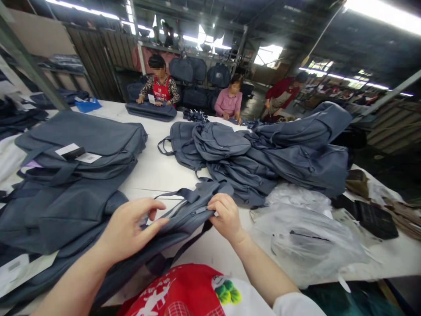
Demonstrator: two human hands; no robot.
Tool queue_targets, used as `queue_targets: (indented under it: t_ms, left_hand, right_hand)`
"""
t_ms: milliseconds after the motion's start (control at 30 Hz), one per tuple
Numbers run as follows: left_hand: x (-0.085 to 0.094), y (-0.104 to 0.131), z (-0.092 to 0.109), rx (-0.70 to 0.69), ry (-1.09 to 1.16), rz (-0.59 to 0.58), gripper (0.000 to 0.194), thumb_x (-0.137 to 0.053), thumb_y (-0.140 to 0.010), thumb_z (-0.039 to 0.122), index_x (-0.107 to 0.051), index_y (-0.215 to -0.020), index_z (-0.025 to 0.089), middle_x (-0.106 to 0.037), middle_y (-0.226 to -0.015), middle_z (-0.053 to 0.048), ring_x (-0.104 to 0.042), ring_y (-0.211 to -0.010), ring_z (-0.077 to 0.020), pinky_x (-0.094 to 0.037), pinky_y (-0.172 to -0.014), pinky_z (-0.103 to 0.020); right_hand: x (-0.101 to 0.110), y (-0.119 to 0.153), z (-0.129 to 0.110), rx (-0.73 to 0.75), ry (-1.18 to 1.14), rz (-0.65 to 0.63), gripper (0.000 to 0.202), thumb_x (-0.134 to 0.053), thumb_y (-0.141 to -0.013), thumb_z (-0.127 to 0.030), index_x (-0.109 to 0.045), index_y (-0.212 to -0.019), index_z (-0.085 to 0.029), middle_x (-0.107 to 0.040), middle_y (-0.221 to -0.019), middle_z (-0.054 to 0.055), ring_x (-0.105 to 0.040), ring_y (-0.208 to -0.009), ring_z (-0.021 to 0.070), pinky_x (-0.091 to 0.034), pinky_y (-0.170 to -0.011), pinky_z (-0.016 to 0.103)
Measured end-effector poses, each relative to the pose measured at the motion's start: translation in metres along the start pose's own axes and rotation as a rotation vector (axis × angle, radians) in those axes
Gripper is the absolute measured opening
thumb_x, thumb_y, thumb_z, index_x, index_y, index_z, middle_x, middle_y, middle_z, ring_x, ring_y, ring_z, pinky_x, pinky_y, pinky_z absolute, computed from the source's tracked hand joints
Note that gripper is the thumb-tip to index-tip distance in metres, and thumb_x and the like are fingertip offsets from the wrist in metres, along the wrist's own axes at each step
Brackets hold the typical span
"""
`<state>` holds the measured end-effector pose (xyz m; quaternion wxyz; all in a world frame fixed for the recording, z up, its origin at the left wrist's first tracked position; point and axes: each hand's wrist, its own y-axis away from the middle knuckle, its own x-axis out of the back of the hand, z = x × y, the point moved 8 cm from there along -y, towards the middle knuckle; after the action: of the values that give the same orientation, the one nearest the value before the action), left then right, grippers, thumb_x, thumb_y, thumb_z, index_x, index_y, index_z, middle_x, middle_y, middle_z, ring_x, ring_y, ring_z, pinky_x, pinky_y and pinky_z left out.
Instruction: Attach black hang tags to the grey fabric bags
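As I watched the head view from afar, the right hand (226, 217) pinched the edge of a dark blue bag (184, 221) between its fingers, near the middle of the worktop (153, 169). The left hand (128, 226) was at the bag's left side, thumb and fingers spread; I could not tell whether they touched the fabric. Farther off lay a bag pile (223, 140); clear plastic (309, 250) sat right, a tagged bag (82, 131) left.

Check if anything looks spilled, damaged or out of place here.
Nothing looks spilled or damaged. Only the heap of slate-blue fabric bags seems untidy: they slump across each other at odd angles, beyond the right hand.
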<state>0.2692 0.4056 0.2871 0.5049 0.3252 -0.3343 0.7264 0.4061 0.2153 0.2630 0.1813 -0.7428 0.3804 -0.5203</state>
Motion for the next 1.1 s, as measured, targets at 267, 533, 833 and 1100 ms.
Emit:
queue_targets:
  t_ms: [267, 533, 833, 1100]
  left_hand:
    - [-0.040, -0.055, 0.068, -0.190, -0.192, -0.279, 0.024, -0.055, -0.084, 0.040, -0.068, -0.097, 0.026, -0.072, -0.083, -0.005, -0.066, -0.077, -0.0235, -0.046, -0.068, -0.031]
    - [-0.052, -0.058, 0.085, -0.186, -0.256, -0.424, 0.025, -0.061, -0.076, 0.046, -0.064, -0.084, 0.023, -0.070, -0.077, -0.010, -0.066, -0.071, -0.0291, -0.046, -0.058, -0.035]
    - [-0.037, -0.047, 0.060, -0.010, -0.211, -0.227, 0.015, -0.048, -0.084, 0.031, -0.058, -0.085, 0.021, -0.068, -0.079, -0.012, -0.065, -0.073, -0.0273, -0.044, -0.061, -0.035]
    - [-0.011, -0.029, 0.026, 0.079, 0.075, -0.046, 0.028, -0.050, -0.082, 0.025, -0.056, -0.109, 0.024, -0.067, -0.086, -0.003, -0.061, -0.075, -0.0197, -0.042, -0.067, -0.031]
  right_hand:
    - [-0.011, -0.007, -0.026, -0.001, -0.112, -0.001, 0.018, -0.053, -0.073, -0.004, -0.054, -0.077, -0.022, -0.061, -0.080, 0.003, -0.055, -0.079, 0.0200, -0.045, -0.072, 0.036]
    - [-0.014, -0.005, -0.012, -0.017, -0.169, -0.026, 0.025, -0.048, -0.066, 0.000, -0.052, -0.075, -0.023, -0.060, -0.078, 0.002, -0.056, -0.075, 0.0200, -0.045, -0.064, 0.033]
    - [-0.018, -0.009, -0.016, -0.009, -0.156, -0.012, 0.019, -0.052, -0.073, -0.003, -0.053, -0.074, -0.022, -0.060, -0.079, 0.002, -0.057, -0.076, 0.0188, -0.047, -0.067, 0.032]
    - [-0.021, -0.013, -0.020, -0.060, -0.160, -0.036, 0.015, -0.058, -0.075, -0.007, -0.056, -0.073, -0.021, -0.062, -0.080, 0.003, -0.058, -0.078, 0.0192, -0.047, -0.069, 0.033]
